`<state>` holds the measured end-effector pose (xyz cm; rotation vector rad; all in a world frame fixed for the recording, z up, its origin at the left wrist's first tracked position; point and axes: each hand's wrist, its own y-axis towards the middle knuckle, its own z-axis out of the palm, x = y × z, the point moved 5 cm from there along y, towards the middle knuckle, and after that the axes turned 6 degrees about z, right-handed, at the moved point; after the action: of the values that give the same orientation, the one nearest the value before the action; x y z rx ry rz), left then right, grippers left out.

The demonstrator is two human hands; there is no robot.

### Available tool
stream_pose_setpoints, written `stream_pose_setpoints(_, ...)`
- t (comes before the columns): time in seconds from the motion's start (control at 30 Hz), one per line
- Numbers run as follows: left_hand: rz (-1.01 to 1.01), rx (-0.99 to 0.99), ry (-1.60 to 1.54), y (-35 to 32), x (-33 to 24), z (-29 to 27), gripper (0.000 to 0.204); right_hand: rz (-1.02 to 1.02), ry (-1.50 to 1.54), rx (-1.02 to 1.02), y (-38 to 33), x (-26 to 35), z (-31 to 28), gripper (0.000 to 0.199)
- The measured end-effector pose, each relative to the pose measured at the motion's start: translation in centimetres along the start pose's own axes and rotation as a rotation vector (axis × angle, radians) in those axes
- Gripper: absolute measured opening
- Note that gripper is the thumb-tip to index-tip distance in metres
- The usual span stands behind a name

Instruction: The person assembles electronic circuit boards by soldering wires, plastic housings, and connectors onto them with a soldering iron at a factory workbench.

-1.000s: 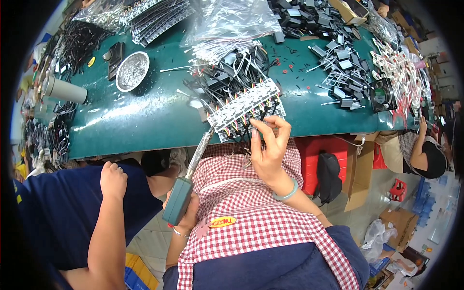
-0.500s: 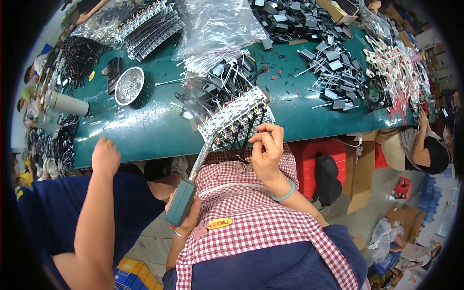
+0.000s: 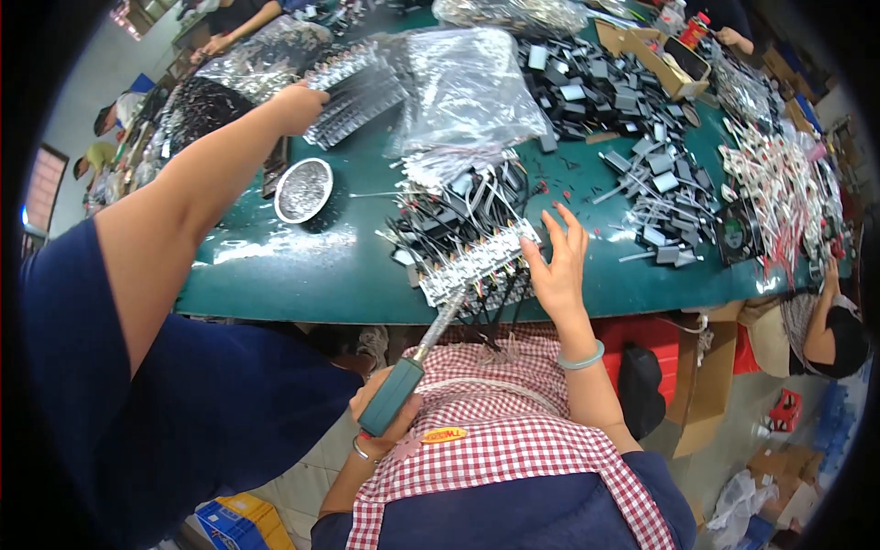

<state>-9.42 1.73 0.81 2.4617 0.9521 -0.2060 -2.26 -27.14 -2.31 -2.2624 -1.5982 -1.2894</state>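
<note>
My left hand (image 3: 390, 417) grips the teal handle of a long tool (image 3: 392, 396). Its metal shaft runs up to a white strip (image 3: 477, 266) loaded with black wired parts, lying at the near edge of the green table (image 3: 275, 266). My right hand (image 3: 557, 261), with a pale green bracelet on the wrist, is open with fingers spread. It touches the right end of the strip. A heap of black parts with wire leads (image 3: 458, 215) lies just behind the strip.
A co-worker in a dark blue top reaches an arm (image 3: 206, 174) across the table to a rack of parts (image 3: 357, 87). A round metal bowl (image 3: 302, 190), a clear plastic bag (image 3: 467, 87), black blocks (image 3: 596, 82) and white wired pieces (image 3: 779, 183) cover the table. Another person (image 3: 825, 330) sits at the right.
My right hand has opened and shifted right along the strip. The co-worker's arm has risen from the table edge and reached to the far rack. The tool stays in my left hand.
</note>
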Motion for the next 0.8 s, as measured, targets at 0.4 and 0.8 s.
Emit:
stream_pose_setpoints(0.4, -0.176, -0.373, -0.367, -1.9, 1.4, -3.4, 0.032, 0.048, 0.387, 0.193, 0.9, 5.1, 2.1, 0.027)
stream_pose_setpoints(0.8, -0.268, -0.206, -0.253, -2.9, 1.6, -5.4, 0.008, 0.646, 1.133, 0.439, 0.3, 7.0, 2.4, 0.021)
